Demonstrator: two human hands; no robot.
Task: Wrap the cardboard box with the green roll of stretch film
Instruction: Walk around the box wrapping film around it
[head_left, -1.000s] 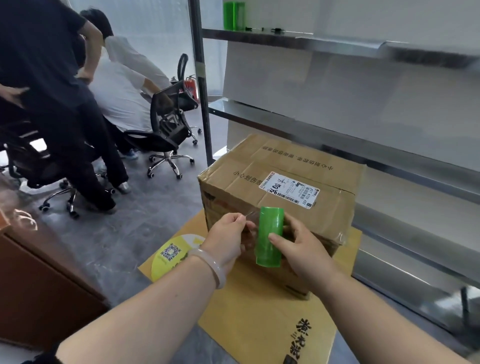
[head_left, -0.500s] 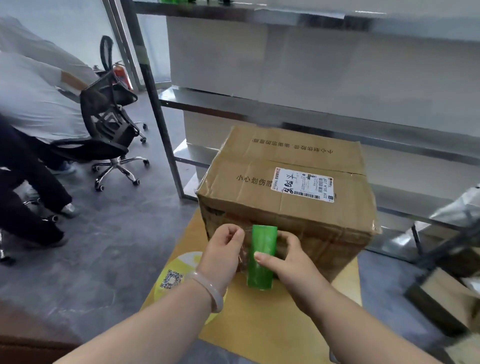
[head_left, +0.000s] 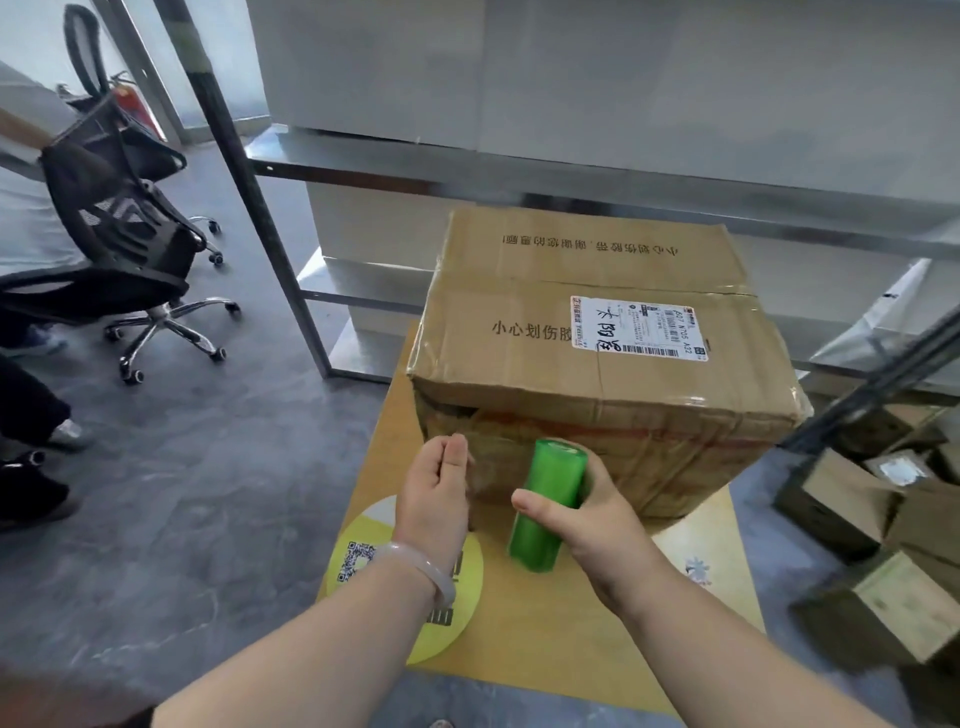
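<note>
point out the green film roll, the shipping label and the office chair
green film roll (head_left: 545, 501), head view, middle of its green side
shipping label (head_left: 639, 328), head view, centre of the white sticker
office chair (head_left: 109, 218), head view, black mesh backrest

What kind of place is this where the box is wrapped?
Probably a packing or storage corner of an office: metal shelving stands behind the cardboard box, which bears a shipping label, more cartons lie on the floor at right, and an office chair stands at left.
</note>
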